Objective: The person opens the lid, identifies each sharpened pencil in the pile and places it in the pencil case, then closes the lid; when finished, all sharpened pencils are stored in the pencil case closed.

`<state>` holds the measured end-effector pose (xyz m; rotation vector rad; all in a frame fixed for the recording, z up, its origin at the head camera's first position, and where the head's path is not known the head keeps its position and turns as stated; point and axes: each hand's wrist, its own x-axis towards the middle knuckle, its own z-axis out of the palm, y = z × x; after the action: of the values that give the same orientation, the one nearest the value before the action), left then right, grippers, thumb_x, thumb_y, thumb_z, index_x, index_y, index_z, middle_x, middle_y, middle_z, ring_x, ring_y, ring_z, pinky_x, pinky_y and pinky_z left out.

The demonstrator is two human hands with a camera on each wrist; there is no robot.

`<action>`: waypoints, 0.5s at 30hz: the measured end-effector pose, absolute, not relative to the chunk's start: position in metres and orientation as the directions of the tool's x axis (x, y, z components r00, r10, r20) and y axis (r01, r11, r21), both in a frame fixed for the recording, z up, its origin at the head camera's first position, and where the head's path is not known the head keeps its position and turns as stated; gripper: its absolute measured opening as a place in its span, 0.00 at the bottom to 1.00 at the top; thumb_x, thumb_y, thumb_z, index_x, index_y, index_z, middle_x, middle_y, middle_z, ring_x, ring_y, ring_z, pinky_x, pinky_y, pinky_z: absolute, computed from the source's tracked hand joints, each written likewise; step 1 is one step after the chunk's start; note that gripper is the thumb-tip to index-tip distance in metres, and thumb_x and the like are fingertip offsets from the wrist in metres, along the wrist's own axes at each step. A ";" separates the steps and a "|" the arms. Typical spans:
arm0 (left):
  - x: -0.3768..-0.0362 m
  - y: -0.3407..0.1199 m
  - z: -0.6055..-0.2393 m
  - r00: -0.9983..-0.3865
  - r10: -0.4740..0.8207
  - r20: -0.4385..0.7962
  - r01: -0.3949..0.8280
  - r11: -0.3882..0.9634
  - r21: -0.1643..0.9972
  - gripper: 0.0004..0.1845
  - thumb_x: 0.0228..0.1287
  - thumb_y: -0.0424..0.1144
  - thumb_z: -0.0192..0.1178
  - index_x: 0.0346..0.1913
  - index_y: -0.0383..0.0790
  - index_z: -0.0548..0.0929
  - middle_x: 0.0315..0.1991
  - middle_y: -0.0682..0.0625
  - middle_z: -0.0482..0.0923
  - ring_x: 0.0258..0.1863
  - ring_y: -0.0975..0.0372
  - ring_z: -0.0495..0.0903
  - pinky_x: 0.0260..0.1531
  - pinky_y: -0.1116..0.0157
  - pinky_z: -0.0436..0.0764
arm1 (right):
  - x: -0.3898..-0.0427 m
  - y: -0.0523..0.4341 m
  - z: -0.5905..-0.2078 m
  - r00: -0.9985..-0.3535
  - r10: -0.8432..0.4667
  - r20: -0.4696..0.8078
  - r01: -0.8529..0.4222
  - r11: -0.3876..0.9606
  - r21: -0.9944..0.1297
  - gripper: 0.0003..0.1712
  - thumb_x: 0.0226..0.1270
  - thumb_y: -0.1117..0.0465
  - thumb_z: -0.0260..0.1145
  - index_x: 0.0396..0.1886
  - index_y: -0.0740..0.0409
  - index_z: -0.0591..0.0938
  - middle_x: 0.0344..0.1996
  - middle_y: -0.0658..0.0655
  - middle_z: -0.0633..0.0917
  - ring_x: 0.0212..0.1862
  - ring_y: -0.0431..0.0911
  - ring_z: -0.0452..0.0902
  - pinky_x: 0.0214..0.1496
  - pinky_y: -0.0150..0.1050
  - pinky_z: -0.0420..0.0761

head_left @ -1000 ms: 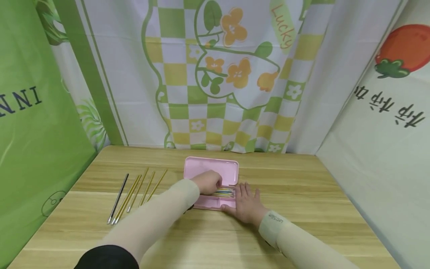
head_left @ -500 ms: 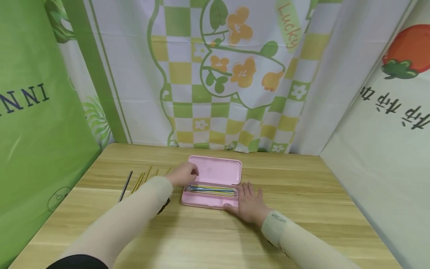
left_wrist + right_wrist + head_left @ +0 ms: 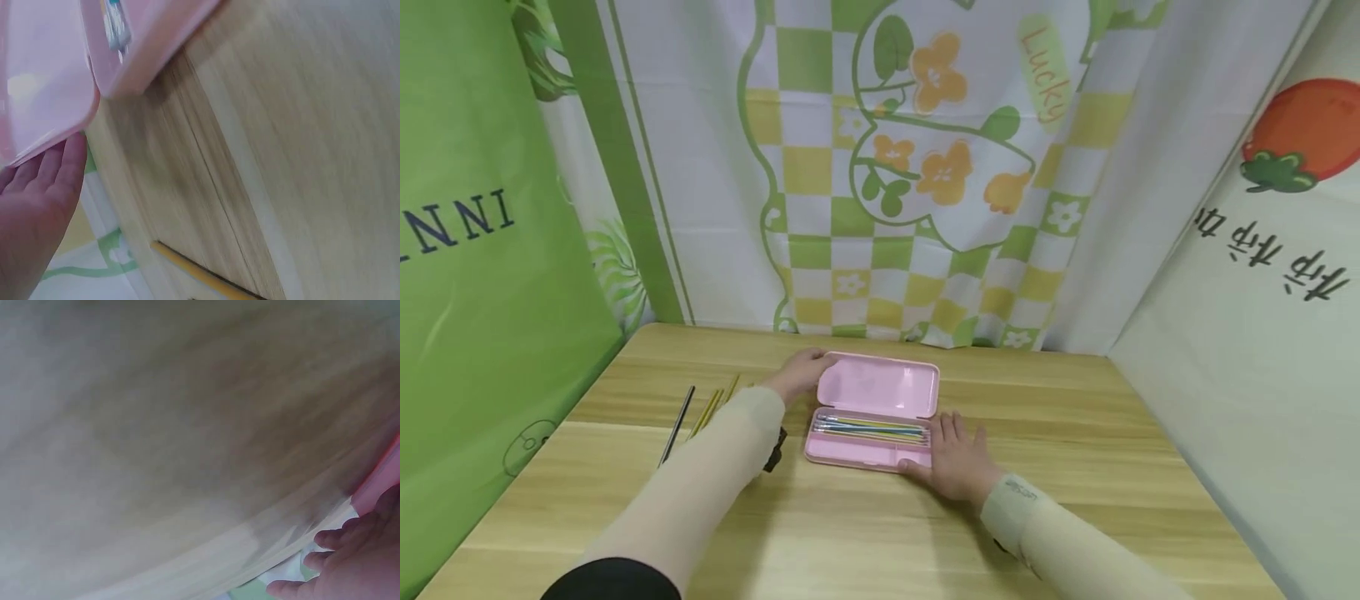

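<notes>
A pink pencil case (image 3: 842,452) lies on the table with its lid (image 3: 878,385) swung back. Several thin pencils (image 3: 872,428) in yellow, blue and white fill its rear compartment. At the lid's left end is my left hand (image 3: 802,374); in the left wrist view its straight fingers (image 3: 51,167) reach under the lid's edge, and the thumb is hidden. My right hand (image 3: 958,463) rests flat against the right end of the case, fingers spread, thumb along its front corner.
Left of the case lie several gold pencils (image 3: 707,410) and one dark pencil (image 3: 677,425), partly covered by my left arm. A patterned curtain (image 3: 917,275) hangs behind the wooden table (image 3: 865,533), with cloth walls at both sides.
My left hand has left the pencils in the case, moved left, then up to the lid's left edge. The right hand has stayed at the case's right end.
</notes>
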<state>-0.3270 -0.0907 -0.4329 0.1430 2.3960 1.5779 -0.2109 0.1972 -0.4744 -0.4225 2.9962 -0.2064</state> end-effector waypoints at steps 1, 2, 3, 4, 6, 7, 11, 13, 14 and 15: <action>-0.325 -0.091 -0.432 -0.961 0.221 -0.165 -0.071 0.380 0.922 0.30 0.82 0.47 0.47 0.74 0.27 0.65 0.72 0.31 0.65 0.69 0.41 0.68 0.67 0.48 0.72 | -0.211 0.196 -0.475 -0.956 -0.278 -0.088 -0.264 0.953 -0.148 0.66 0.67 0.18 0.46 0.78 0.73 0.56 0.76 0.76 0.59 0.77 0.71 0.50 0.72 0.77 0.46; -0.324 -0.091 -0.432 -0.965 0.212 -0.156 -0.072 0.358 0.931 0.30 0.82 0.47 0.47 0.74 0.27 0.65 0.72 0.31 0.66 0.69 0.41 0.69 0.66 0.48 0.73 | -0.212 0.195 -0.477 -0.958 -0.272 -0.087 -0.259 0.956 -0.141 0.65 0.67 0.18 0.46 0.78 0.72 0.56 0.76 0.75 0.59 0.77 0.71 0.50 0.72 0.76 0.47; -0.322 -0.092 -0.432 -0.968 0.207 -0.145 -0.070 0.334 0.940 0.30 0.83 0.46 0.46 0.74 0.26 0.65 0.72 0.31 0.66 0.68 0.41 0.69 0.65 0.48 0.74 | -0.212 0.194 -0.478 -0.961 -0.267 -0.072 -0.254 0.955 -0.154 0.65 0.66 0.18 0.47 0.77 0.72 0.58 0.75 0.76 0.61 0.76 0.71 0.52 0.71 0.77 0.49; -0.320 -0.093 -0.431 -0.969 0.207 -0.132 -0.062 0.315 0.947 0.29 0.83 0.45 0.46 0.74 0.26 0.65 0.71 0.31 0.67 0.68 0.41 0.70 0.64 0.48 0.75 | -0.212 0.193 -0.479 -0.964 -0.260 -0.059 -0.249 0.957 -0.151 0.65 0.66 0.18 0.48 0.77 0.71 0.58 0.74 0.75 0.62 0.76 0.71 0.53 0.71 0.76 0.51; -0.314 -0.095 -0.431 -0.971 0.220 -0.099 -0.029 0.302 0.953 0.25 0.83 0.43 0.46 0.69 0.25 0.70 0.67 0.31 0.70 0.64 0.43 0.72 0.63 0.48 0.76 | -0.212 0.193 -0.480 -0.968 -0.250 -0.033 -0.243 0.960 -0.142 0.65 0.65 0.18 0.48 0.77 0.70 0.60 0.73 0.74 0.64 0.74 0.72 0.55 0.71 0.75 0.54; -0.311 -0.097 -0.431 -0.970 0.228 -0.082 -0.007 0.310 0.951 0.23 0.82 0.42 0.47 0.65 0.25 0.72 0.63 0.32 0.73 0.62 0.44 0.74 0.62 0.48 0.77 | -0.213 0.193 -0.480 -0.969 -0.247 -0.023 -0.241 0.960 -0.141 0.64 0.64 0.18 0.49 0.76 0.70 0.61 0.72 0.74 0.65 0.73 0.72 0.57 0.70 0.74 0.57; -0.292 -0.102 -0.431 -0.964 0.266 -0.010 0.105 0.415 0.904 0.12 0.78 0.38 0.55 0.48 0.30 0.79 0.46 0.41 0.79 0.48 0.52 0.78 0.55 0.51 0.80 | -0.216 0.196 -0.473 -0.966 -0.256 -0.018 -0.251 0.958 -0.139 0.60 0.64 0.19 0.53 0.72 0.68 0.69 0.71 0.72 0.68 0.72 0.71 0.60 0.69 0.73 0.61; -0.282 -0.104 -0.432 -0.957 0.291 0.016 0.154 0.459 0.875 0.10 0.76 0.38 0.58 0.48 0.33 0.81 0.44 0.45 0.81 0.47 0.54 0.79 0.54 0.52 0.81 | -0.218 0.199 -0.464 -0.958 -0.283 -0.053 -0.273 0.951 -0.143 0.56 0.65 0.21 0.56 0.71 0.66 0.72 0.70 0.72 0.70 0.72 0.72 0.60 0.69 0.73 0.61; -0.277 -0.104 -0.433 -0.950 0.310 0.029 0.184 0.484 0.856 0.10 0.75 0.38 0.59 0.48 0.34 0.82 0.44 0.46 0.81 0.48 0.54 0.79 0.54 0.52 0.81 | -0.220 0.202 -0.460 -0.952 -0.296 -0.075 -0.283 0.948 -0.148 0.55 0.66 0.23 0.57 0.70 0.68 0.73 0.70 0.72 0.70 0.72 0.72 0.60 0.69 0.73 0.61; -0.274 -0.105 -0.435 -0.942 0.333 0.039 0.212 0.503 0.838 0.10 0.75 0.39 0.60 0.48 0.35 0.82 0.45 0.46 0.81 0.49 0.54 0.80 0.55 0.53 0.81 | -0.221 0.205 -0.454 -0.946 -0.310 -0.097 -0.291 0.942 -0.167 0.55 0.65 0.25 0.60 0.69 0.69 0.74 0.69 0.73 0.70 0.72 0.73 0.59 0.70 0.72 0.61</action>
<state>-0.2737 -0.1048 -0.4346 0.4756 2.6112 1.4280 -0.2210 0.2049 -0.4542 -0.4618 2.9747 -0.2281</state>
